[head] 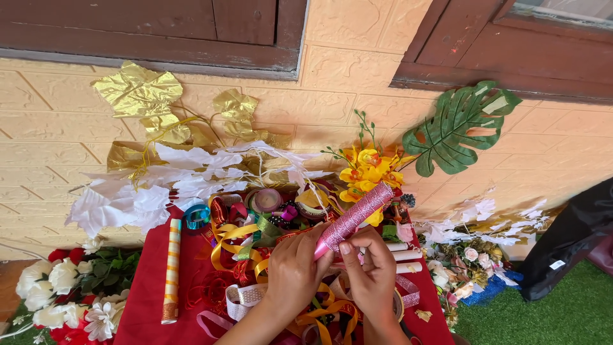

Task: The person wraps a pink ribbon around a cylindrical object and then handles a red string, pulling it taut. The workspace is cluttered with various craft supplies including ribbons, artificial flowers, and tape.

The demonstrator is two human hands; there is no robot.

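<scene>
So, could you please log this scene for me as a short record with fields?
Setting: red cloth-covered table against a cream textured wall
Left hand: grips the lower end of a pink glitter-wrapped roll
Right hand: touches the same end of the roll, fingers bent
Roll pose: tilted, upper end pointing up and right
On the table: loose gold ribbon, ribbon spools, orange-and-white striped roll
Around: yellow artificial flowers, green monstera leaf, white leaves, gold leaves
</scene>
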